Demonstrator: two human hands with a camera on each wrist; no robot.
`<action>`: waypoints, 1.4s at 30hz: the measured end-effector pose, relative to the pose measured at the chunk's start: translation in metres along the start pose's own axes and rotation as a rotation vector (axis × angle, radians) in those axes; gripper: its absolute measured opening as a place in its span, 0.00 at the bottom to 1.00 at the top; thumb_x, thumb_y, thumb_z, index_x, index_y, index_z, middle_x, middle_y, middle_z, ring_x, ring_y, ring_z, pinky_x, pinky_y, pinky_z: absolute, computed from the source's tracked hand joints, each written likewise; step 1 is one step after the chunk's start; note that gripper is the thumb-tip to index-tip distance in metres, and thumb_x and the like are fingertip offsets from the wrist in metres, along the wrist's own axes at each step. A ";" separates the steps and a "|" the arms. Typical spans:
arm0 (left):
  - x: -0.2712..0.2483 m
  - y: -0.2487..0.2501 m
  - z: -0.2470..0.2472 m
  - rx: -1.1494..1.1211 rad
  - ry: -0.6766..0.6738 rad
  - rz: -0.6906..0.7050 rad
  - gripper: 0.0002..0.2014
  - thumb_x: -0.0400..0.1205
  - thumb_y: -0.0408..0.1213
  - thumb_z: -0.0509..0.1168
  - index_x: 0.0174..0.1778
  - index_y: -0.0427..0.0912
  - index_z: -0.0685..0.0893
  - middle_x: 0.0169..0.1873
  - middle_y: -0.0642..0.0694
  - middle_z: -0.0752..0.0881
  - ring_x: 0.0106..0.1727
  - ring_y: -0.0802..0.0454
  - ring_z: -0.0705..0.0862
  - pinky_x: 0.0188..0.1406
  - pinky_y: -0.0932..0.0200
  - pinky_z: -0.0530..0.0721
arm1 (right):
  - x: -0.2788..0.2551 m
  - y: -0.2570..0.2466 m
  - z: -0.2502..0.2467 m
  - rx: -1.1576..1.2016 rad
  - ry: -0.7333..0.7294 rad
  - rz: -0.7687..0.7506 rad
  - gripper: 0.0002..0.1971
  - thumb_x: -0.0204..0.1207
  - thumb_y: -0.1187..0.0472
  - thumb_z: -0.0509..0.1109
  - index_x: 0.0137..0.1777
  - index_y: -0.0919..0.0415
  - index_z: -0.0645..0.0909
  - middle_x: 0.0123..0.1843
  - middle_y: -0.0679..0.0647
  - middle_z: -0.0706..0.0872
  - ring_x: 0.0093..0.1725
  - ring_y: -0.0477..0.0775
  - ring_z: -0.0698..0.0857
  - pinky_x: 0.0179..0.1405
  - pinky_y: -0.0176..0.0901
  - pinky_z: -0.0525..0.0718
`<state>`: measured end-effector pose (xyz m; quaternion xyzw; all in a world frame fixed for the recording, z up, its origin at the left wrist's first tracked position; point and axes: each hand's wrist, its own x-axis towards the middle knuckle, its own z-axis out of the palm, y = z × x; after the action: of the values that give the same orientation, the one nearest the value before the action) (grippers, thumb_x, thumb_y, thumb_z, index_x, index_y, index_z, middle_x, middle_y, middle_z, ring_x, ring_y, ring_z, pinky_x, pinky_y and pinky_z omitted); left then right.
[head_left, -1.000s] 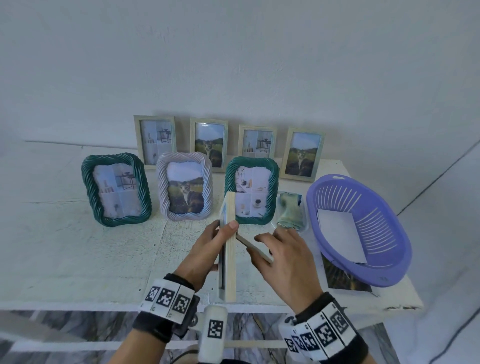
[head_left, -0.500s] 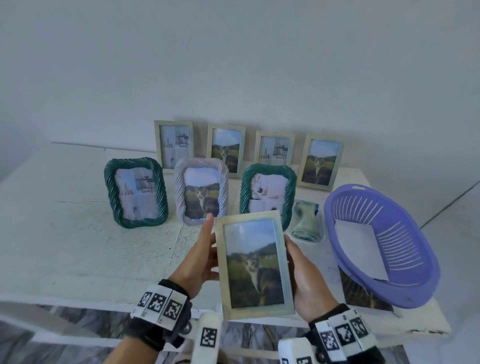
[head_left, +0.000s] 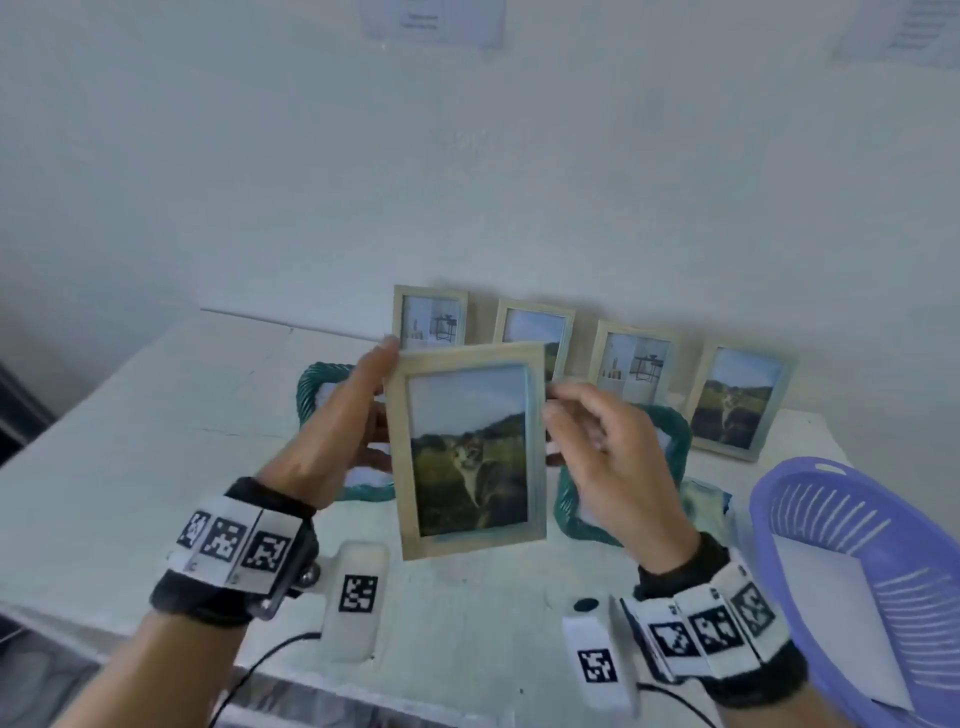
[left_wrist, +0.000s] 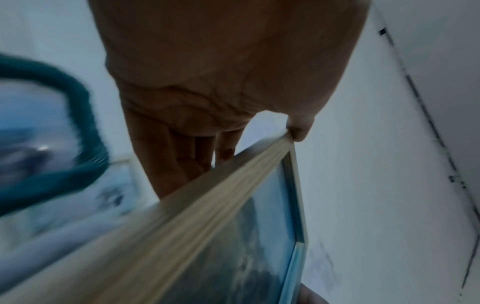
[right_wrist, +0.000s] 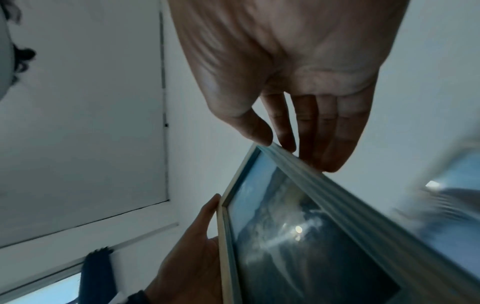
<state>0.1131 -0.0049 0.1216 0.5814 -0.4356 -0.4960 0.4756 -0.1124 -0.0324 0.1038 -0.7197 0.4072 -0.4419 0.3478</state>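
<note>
Frame in hand: the wooden frame (head_left: 467, 452) with the cat photo hangs upright in the air above the tabletop (head_left: 130, 467). Its picture side is turned towards me so I can check how the photo sits.
Left hand: my left hand (head_left: 332, 436) grasps the frame's 9 o'clock edge, with the thumb in front near the top corner and the fingers across the back. That spread carries the weight and stops the frame from twisting.
Right hand: my right hand (head_left: 613, 467) pinches the 3 o'clock edge near the top, thumb tip in front and fingertips behind. I judge it a light hold, for steering rather than carrying.
Back row: a row of pale frames (head_left: 636, 358) leans on the wall (head_left: 467, 182) from 12 to 2 o'clock, faces outward. The one I hold matches them and looks meant to join them.
Green frames: one rope-edged frame (head_left: 311, 384) stands at 9 o'clock and another (head_left: 670, 441) at 3 o'clock, both partly hidden behind my hands.
Basket: the purple basket (head_left: 758, 499) sits at 4 o'clock beside my right wrist, within easy reach, with a white sheet (head_left: 831, 597) in it.
Next move: I expect to stand the frame down. It has to pass over the green frames without knocking them.
</note>
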 end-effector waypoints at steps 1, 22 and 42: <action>0.011 0.016 -0.014 0.018 0.019 0.036 0.33 0.74 0.70 0.51 0.53 0.47 0.88 0.40 0.35 0.91 0.45 0.37 0.90 0.47 0.40 0.86 | 0.021 -0.012 0.006 -0.037 -0.003 -0.052 0.12 0.84 0.60 0.65 0.62 0.62 0.84 0.51 0.51 0.90 0.49 0.47 0.88 0.48 0.52 0.89; 0.278 -0.004 -0.256 0.123 0.123 -0.121 0.30 0.83 0.67 0.48 0.50 0.46 0.84 0.45 0.37 0.89 0.50 0.38 0.89 0.48 0.46 0.86 | 0.350 0.008 0.232 -0.328 -0.563 0.402 0.28 0.81 0.70 0.63 0.80 0.58 0.63 0.65 0.62 0.83 0.51 0.57 0.89 0.51 0.51 0.89; 0.303 -0.077 -0.275 0.186 0.053 -0.236 0.36 0.82 0.69 0.44 0.59 0.43 0.83 0.53 0.40 0.88 0.55 0.43 0.87 0.56 0.45 0.85 | 0.349 0.045 0.254 -0.606 -0.716 0.408 0.28 0.83 0.64 0.59 0.82 0.54 0.61 0.75 0.60 0.74 0.58 0.59 0.86 0.62 0.54 0.84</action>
<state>0.4278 -0.2551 0.0115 0.6832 -0.3956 -0.4903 0.3693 0.2055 -0.3273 0.0952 -0.8003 0.5046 0.0472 0.3203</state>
